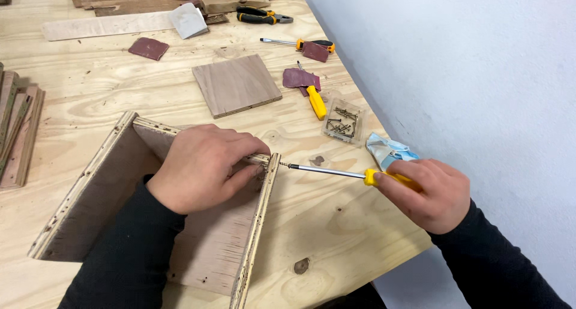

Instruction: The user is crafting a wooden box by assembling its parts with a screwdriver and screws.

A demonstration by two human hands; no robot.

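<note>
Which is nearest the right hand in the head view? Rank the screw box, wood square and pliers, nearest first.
From the right hand:
1. Screw box, just beyond the hand, near the table's right edge.
2. Wood square, farther back, mid-table.
3. Pliers, at the far end.

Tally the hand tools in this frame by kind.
Screwdrivers: 3 (one in the right hand, tip at the plywood box; yellow one; one farther back)
Pliers: 1
Total: 4
</note>
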